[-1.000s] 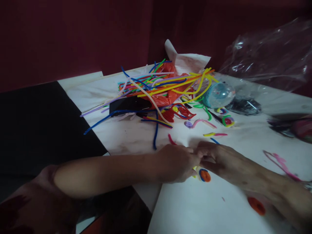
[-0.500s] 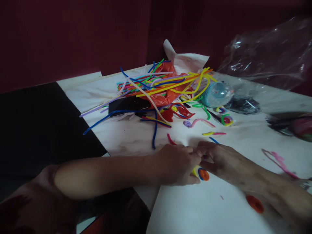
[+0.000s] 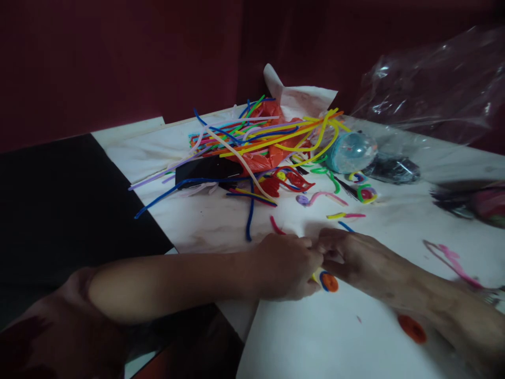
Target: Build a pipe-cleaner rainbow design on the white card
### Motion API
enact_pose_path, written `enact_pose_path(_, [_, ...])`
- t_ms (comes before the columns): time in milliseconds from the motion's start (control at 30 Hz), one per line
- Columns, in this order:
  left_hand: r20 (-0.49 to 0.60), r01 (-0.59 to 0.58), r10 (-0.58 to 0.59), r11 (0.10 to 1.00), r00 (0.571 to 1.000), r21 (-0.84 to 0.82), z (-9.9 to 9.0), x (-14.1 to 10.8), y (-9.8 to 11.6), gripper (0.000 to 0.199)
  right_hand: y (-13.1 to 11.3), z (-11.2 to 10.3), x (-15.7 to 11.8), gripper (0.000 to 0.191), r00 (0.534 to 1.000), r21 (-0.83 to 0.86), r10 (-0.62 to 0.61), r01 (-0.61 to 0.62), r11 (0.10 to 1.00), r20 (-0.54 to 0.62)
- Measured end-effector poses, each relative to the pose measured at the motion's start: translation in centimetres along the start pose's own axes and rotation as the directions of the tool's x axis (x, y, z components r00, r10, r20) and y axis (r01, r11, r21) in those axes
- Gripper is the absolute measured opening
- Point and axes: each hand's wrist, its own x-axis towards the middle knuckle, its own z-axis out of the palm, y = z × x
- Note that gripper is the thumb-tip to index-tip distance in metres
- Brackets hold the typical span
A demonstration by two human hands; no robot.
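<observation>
My left hand (image 3: pixel 288 267) is closed, its fingers pinched together over the front of the table. Its thumb side meets a small coiled piece (image 3: pixel 328 281) with an orange centre and blue and yellow around it. My right hand (image 3: pixel 349 252) reaches in from the right, its fingertips pinched against those of my left hand. Whatever lies between the fingertips is hidden. A short red strip (image 3: pixel 277 226) lies just behind my left hand, and a short blue strip (image 3: pixel 346 226) behind my right. White paper (image 3: pixel 315 337) is below both hands.
A heap of colourful fuzzy stems (image 3: pixel 252 134) lies at the back beside a clear and light-blue round container (image 3: pixel 352 152). A clear plastic bag (image 3: pixel 434 95) stands at the back right. An orange-red coil (image 3: pixel 412 329) sits under my right forearm; a pink shape (image 3: pixel 450 258) lies farther right.
Both hands stay together in almost the same place. The fingers of my left hand have shifted very slightly around the coiled piece.
</observation>
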Motion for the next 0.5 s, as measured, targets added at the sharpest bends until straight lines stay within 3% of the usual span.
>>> enact_pose_path(367, [-0.033, 0.007, -0.005, 0.998, 0.999, 0.063, 0.16, -0.04, 0.28, 0.023, -0.12, 0.04, 0.26, 0.011, 1.0, -0.03, 0.004, -0.004, 1.0, -0.011])
enact_pose_path(500, [-0.06, 0.013, -0.008, 0.997, 0.998, 0.07, 0.04, -0.01, 0.45, 0.025, 0.05, 0.13, 0.01, 0.014, 1.0, 0.05, 0.004, -0.004, 0.999, 0.005])
